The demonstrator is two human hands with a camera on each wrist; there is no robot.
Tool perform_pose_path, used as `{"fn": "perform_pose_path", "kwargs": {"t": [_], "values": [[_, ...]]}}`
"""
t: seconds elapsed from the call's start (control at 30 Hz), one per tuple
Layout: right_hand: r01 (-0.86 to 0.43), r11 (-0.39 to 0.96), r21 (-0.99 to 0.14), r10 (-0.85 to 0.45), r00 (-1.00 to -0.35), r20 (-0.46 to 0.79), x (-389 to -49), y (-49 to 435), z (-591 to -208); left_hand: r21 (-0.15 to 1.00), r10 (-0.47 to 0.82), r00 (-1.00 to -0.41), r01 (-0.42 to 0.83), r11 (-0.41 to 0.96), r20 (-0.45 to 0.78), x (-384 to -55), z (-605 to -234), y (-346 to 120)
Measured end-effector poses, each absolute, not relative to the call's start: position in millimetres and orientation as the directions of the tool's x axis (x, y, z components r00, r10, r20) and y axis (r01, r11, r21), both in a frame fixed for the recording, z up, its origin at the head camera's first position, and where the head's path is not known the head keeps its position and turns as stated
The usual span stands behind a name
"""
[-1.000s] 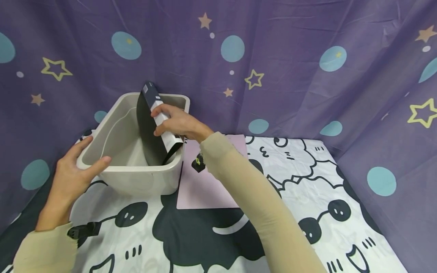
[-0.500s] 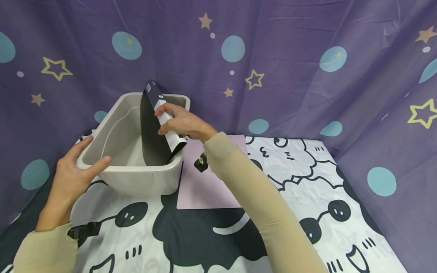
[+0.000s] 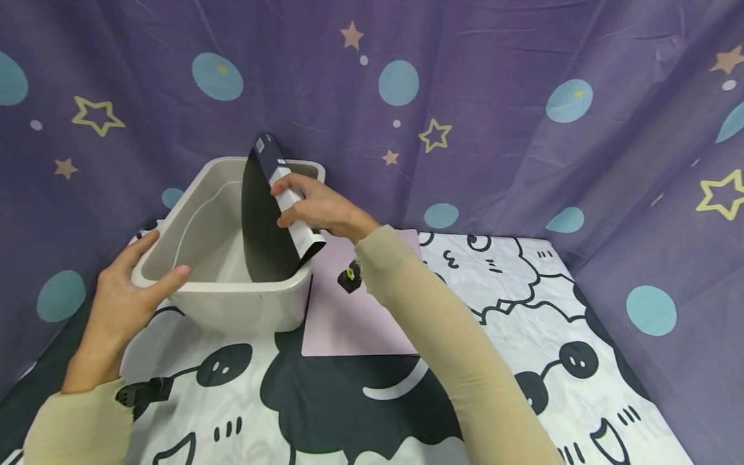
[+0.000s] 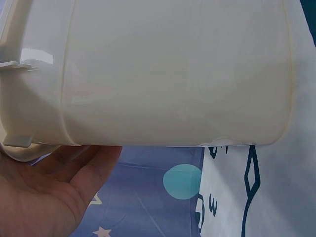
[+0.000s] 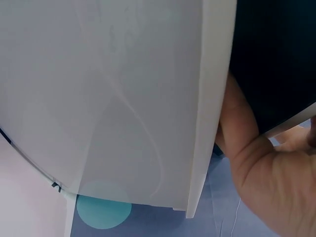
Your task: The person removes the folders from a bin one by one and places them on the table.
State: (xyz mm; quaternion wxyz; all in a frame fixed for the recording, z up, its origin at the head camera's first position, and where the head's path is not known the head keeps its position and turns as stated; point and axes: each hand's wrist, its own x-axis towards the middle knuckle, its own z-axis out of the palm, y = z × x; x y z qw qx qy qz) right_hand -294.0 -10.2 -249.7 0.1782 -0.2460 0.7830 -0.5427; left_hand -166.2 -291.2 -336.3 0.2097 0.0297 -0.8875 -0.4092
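Observation:
A light grey plastic bin (image 3: pixel 232 303) stands tilted toward the camera on the left part of the bed-like cloth. My left hand (image 3: pixel 128 290) holds its near left corner, thumb over the rim and fingers along the outer wall; in the left wrist view the fingers tuck behind the bin. Inside the bin leans a dark, bent sheet-like item (image 3: pixel 261 223) with a white and navy strip along its upper edge. My right hand (image 3: pixel 325 206) pinches it by that white strip. The item's bottom is hidden in the bin.
A pale pink flat mat (image 3: pixel 354 329) lies right of the bin, partly under the right arm. A cloth (image 3: pixel 523 284) printed with cartoon sheep covers the surface. Purple curtains (image 3: pixel 494 161) hang behind and at the sides.
My right hand has moved rightward and slightly upward with the dark item, which has swung toward the bin's right wall. The left hand and the bin have stayed in place.

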Motion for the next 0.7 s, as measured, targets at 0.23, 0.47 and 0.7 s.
{"fn": "perform_pose_path", "kwargs": {"t": [0.23,0.47,0.7], "values": [[-0.183,0.274,-0.944,-0.571,-0.821,-0.007,-293,-4,-248,0.742,-0.225,-0.915,0.107,0.662,0.334,-166,-335,-291],[-0.166,0.248,-0.954,-0.564,-0.826,-0.003,-292,3,-244,0.740,-0.225,-0.915,0.108,0.663,0.335,-166,-335,-290],[-0.135,0.225,-0.965,-0.553,-0.833,-0.012,-291,10,-241,0.738,-0.224,-0.913,0.111,0.666,0.340,-166,-335,-291]]}}
